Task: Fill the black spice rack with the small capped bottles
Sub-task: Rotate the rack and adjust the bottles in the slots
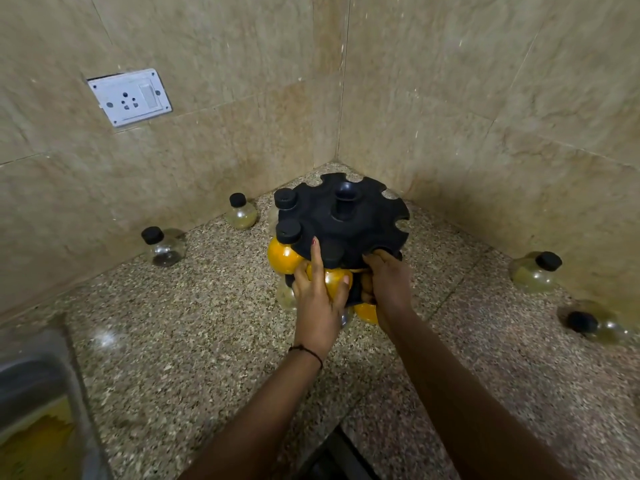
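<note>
The black spice rack (360, 220) stands in the counter's corner, its round top ringed with notches. A yellow-filled bottle (282, 252) hangs in a left notch, and another black cap (284, 198) sits in the notch behind it. My left hand (317, 296) is shut on a yellow bottle (334, 277) at the front notch, forefinger pointing up against the rack. My right hand (389, 282) grips the rack's front right edge. Lower-tier bottles show beneath the hands. Loose capped bottles lie on the counter: two at the left (164, 245) (241, 211), two at the right (535, 271) (595, 327).
The speckled granite counter (207, 341) meets tiled walls on two sides. A white wall socket (130, 97) is on the left wall. A steel sink (38, 393) is at the lower left. A dark gap (339, 459) opens at the counter's front edge.
</note>
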